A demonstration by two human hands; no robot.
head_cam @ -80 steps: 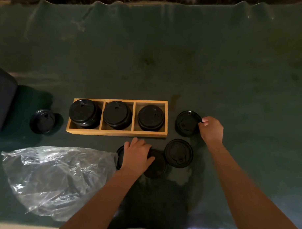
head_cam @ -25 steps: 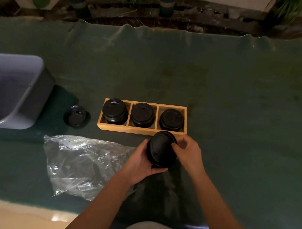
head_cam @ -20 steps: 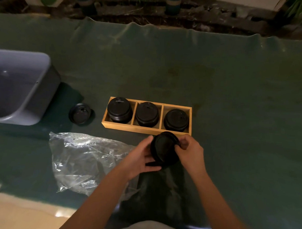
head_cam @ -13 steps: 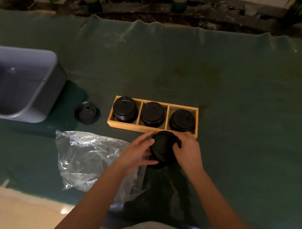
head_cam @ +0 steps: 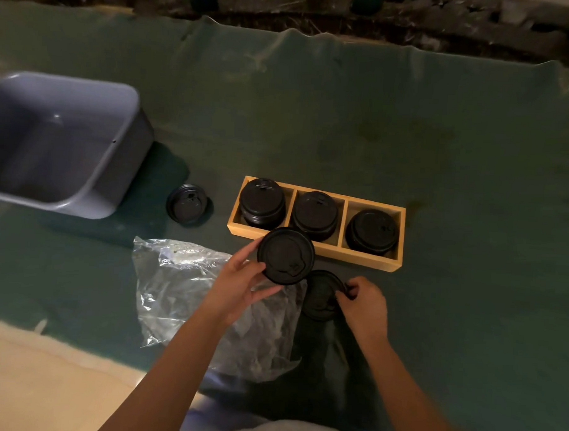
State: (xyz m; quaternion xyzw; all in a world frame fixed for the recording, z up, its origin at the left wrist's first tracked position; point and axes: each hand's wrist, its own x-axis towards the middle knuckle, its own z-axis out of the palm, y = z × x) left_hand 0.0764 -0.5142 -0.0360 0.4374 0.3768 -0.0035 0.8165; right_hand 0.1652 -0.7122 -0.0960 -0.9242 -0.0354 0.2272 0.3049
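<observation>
My left hand (head_cam: 239, 284) holds a black cup lid (head_cam: 285, 256) by its edge, lifted in front of the wooden tray (head_cam: 327, 249). My right hand (head_cam: 365, 303) pinches the rim of a second black lid (head_cam: 320, 295), lower and to the right, just above the green cloth. The tray has three compartments, each holding a stack of black lids: left stack (head_cam: 262, 201), middle stack (head_cam: 314, 214), right stack (head_cam: 372, 230).
A lone black lid (head_cam: 186, 204) lies on the green cloth (head_cam: 312, 119) left of the tray. A grey plastic tub (head_cam: 58, 143) stands at the far left. A crumpled clear plastic bag (head_cam: 193, 289) lies under my left forearm. The cloth's near edge meets pale floor at bottom left.
The stack of lids both hands held together has been split: my left hand lifted one lid up and left, my right hand keeps the other lower right.
</observation>
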